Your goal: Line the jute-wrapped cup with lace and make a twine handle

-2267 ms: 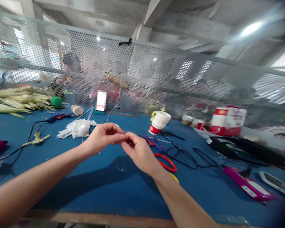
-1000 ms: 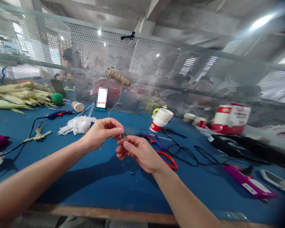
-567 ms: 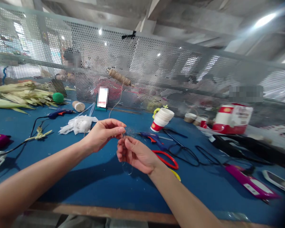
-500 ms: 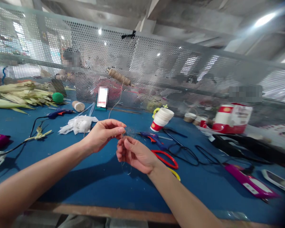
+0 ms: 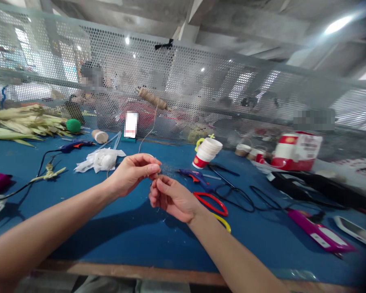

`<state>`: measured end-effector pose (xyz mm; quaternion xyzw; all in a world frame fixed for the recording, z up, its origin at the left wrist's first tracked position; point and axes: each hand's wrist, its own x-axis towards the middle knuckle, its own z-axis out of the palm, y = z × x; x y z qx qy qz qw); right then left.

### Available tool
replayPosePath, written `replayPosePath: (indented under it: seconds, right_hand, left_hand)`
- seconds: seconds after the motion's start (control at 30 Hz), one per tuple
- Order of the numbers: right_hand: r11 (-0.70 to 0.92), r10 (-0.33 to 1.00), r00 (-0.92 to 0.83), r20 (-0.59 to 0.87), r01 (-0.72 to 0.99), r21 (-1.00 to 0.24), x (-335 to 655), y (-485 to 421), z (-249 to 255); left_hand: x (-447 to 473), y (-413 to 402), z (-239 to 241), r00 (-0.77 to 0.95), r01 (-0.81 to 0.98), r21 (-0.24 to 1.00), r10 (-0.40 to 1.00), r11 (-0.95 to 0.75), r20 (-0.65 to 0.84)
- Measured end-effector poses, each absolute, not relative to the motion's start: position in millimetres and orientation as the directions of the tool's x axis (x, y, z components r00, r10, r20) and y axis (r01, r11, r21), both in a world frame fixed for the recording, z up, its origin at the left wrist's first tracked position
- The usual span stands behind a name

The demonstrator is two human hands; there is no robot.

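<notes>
Since half a second ago, my right hand [image 5: 173,198] has slid a tiny bit toward my left hand [image 5: 137,171], and the thin loop that hung under it is now hard to see. Between my two hands is a thin bit [image 5: 157,175], maybe string. My left thumb and finger are pinched together on it, with no gap. On my right hand the thumb is close to the curled fingers, but I can't tell if they pinch anything. To do this well, I think I should hold with just the tips, press softly, and make small moves so the thin bit doesn't slip.

Just beside my right wrist lie a red loop [image 5: 222,213] and a yellow loop [image 5: 225,223], so that side looks tight. Toward my body, the blue table [image 5: 177,252] gives my elbows room, up to its wood edge [image 5: 125,272]. Past my hands, a glue gun [image 5: 201,182] is on the right and white paper [image 5: 102,159] on the left. Farther back stand stacked cups [image 5: 206,152]. Up at the holey wall [image 5: 189,77], a string [image 5: 154,127] hangs from a roll [image 5: 152,98] and drops behind my left hand.
</notes>
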<state>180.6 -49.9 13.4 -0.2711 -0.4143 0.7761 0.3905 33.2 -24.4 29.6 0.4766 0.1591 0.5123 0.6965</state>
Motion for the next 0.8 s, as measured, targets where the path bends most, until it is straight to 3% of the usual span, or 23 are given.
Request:
replayPosePath:
  seconds: [0.5, 0.8]
  right_hand:
    - [-0.362, 0.612, -0.788, -0.061, -0.211, -0.908, 193.8, -44.8, 10.1]
    - [-0.346, 0.645, -0.758, -0.093, -0.181, -0.921, 194.1, -46.7, 14.0]
  left_hand:
    - [19.2, -11.9, 45.0, 0.277, -0.61, 0.79, 0.92, -0.055, 0.278]
    - [16.6, -9.7, 45.9, 0.23, -0.592, 0.798, 0.927, -0.11, 0.298]
